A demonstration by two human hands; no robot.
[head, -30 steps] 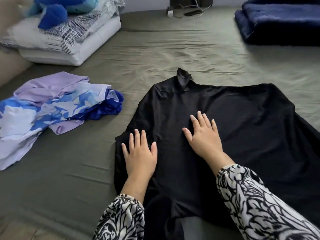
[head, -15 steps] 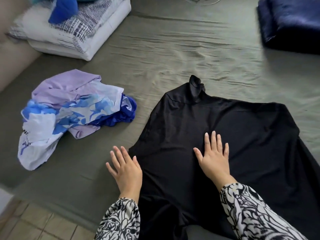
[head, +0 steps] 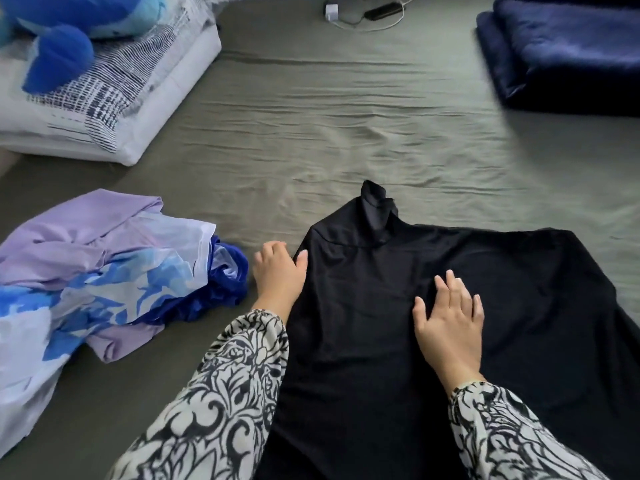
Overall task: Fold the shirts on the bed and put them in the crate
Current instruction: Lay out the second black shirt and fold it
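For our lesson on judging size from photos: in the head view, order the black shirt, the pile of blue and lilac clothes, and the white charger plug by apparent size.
1. black shirt
2. pile of blue and lilac clothes, partly cut off by the frame edge
3. white charger plug, far from the camera, so it looks smaller still

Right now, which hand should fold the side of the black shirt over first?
Probably the left hand. It already sits at the black shirt's left shoulder edge, thumb on the cloth, ready to lift that side over. The right hand lies flat mid-shirt, good for holding it down.
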